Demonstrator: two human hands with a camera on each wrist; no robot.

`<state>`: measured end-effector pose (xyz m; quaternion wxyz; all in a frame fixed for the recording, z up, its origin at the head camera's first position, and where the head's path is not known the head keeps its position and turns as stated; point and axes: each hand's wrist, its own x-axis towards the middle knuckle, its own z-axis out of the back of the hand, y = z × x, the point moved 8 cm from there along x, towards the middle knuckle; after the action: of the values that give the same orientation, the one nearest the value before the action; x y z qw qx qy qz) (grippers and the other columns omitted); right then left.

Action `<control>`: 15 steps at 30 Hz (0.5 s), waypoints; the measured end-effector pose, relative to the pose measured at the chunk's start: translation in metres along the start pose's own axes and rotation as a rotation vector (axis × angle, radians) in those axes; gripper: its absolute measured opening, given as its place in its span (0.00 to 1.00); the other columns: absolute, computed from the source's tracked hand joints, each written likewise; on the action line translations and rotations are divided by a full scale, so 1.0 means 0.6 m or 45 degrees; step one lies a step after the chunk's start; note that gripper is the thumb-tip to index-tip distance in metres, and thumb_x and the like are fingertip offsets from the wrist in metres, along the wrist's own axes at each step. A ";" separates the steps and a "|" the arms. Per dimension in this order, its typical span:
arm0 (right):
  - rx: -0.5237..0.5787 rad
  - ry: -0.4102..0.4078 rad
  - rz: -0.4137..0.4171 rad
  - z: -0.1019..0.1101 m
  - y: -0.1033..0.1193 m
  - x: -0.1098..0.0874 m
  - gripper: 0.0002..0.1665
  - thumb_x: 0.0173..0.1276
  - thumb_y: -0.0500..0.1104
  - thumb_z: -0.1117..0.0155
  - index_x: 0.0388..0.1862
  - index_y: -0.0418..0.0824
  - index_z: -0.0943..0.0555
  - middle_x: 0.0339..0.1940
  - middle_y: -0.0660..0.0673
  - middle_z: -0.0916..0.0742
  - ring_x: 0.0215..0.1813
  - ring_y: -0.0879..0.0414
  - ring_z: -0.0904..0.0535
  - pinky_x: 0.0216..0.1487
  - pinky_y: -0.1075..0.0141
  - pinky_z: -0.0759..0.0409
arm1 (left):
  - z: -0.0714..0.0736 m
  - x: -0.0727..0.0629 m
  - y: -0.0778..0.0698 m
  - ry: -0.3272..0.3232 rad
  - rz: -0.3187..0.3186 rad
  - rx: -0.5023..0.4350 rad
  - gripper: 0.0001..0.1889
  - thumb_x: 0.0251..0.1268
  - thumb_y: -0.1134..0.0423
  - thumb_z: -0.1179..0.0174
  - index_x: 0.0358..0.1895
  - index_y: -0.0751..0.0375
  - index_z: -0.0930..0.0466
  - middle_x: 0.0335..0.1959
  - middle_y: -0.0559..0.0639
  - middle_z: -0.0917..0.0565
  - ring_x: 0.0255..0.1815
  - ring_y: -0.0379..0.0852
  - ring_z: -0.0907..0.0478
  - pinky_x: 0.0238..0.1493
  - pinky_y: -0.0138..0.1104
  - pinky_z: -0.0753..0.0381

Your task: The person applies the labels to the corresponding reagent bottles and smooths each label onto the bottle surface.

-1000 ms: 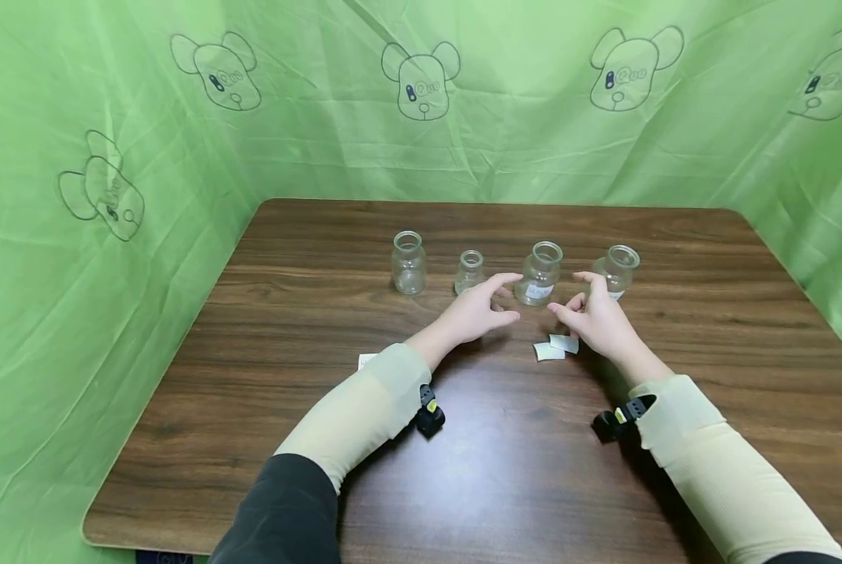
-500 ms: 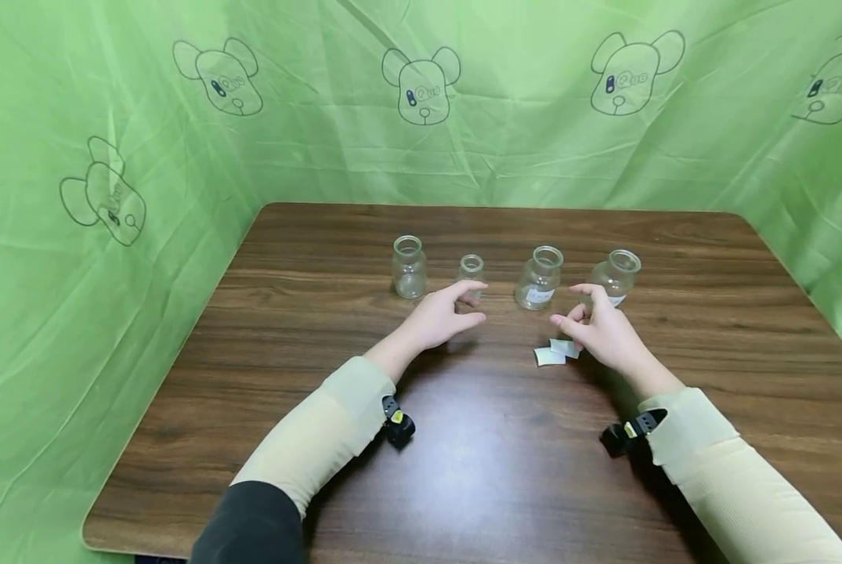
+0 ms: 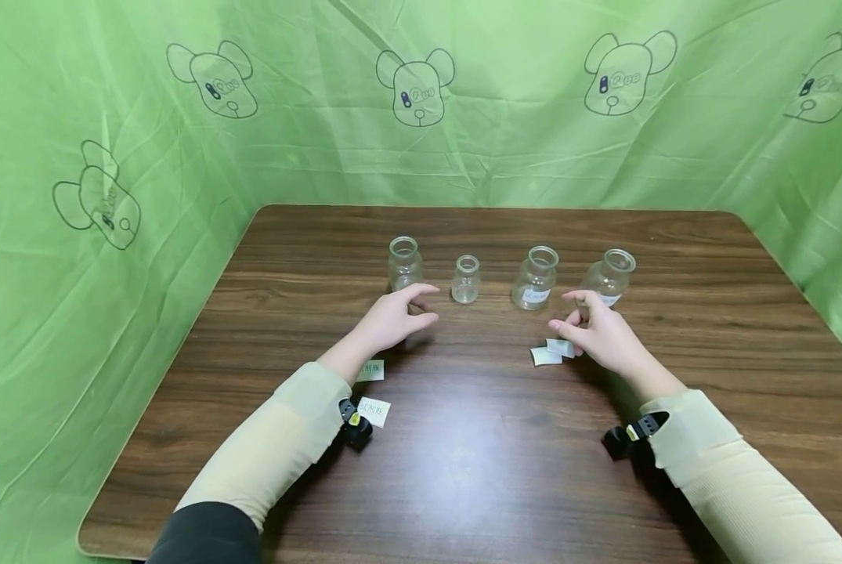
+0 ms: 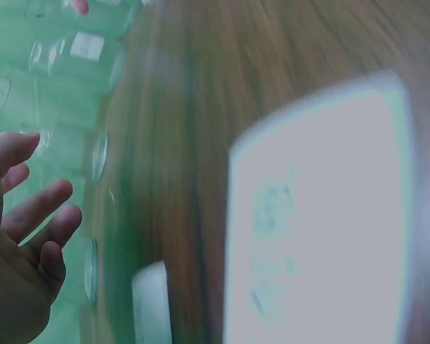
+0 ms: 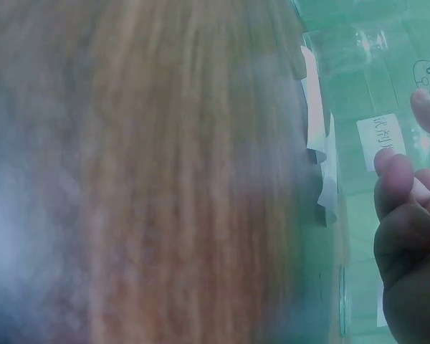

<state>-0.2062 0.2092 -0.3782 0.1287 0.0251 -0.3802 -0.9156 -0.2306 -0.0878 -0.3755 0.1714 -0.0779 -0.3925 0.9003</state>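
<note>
My left hand (image 3: 390,317) hovers over the table with thumb and fingers spread, overlapping the lower part of the leftmost glass jar (image 3: 405,262). A smaller clear jar (image 3: 466,283) stands to its right. Farther right, a jar with a white label (image 3: 536,280) and another labelled jar (image 3: 609,274) stand upright. My right hand (image 3: 597,333) is in front of these two, fingers loosely bent, its thumb apart from the index finger. Two small white slips (image 3: 546,356) lie overlapping beside it. The right wrist view shows the hand close to a handwritten label (image 5: 381,141).
Under my left forearm lie two white labels with writing, one nearer label (image 3: 374,411) and one farther label (image 3: 371,370). The brown wooden table (image 3: 463,486) ends at a green curtain (image 3: 519,157) behind the jars and at the sides.
My left hand has moved left, from beside the labelled jar past the small jar to the leftmost one, uncovering the written labels. My right hand has hardly moved.
</note>
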 end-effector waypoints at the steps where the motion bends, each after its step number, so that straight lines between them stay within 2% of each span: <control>1: 0.000 0.006 0.001 -0.001 0.000 0.000 0.36 0.65 0.54 0.38 0.62 0.34 0.37 0.25 0.46 0.17 0.19 0.53 0.24 0.26 0.66 0.29 | 0.005 -0.003 0.005 0.000 0.007 0.017 0.24 0.61 0.56 0.38 0.61 0.50 0.28 0.44 0.48 0.17 0.41 0.42 0.20 0.46 0.41 0.25; 10: -0.035 0.049 -0.002 -0.003 0.002 0.001 0.33 0.66 0.55 0.39 0.60 0.35 0.34 0.25 0.46 0.18 0.19 0.55 0.25 0.27 0.65 0.29 | 0.036 -0.029 0.051 -0.008 0.043 0.085 0.24 0.60 0.54 0.37 0.60 0.50 0.27 0.45 0.48 0.18 0.42 0.45 0.24 0.43 0.42 0.26; 15: -0.038 0.062 -0.003 -0.004 -0.002 0.001 0.32 0.65 0.56 0.39 0.59 0.36 0.32 0.25 0.46 0.18 0.20 0.54 0.25 0.27 0.64 0.28 | 0.049 -0.040 0.065 0.028 -0.019 0.169 0.23 0.58 0.55 0.36 0.58 0.51 0.25 0.44 0.48 0.18 0.48 0.47 0.26 0.49 0.45 0.29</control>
<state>-0.2069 0.2082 -0.3806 0.1374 0.0458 -0.3631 -0.9204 -0.2259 -0.1412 -0.3839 0.1873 -0.0731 -0.3307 0.9220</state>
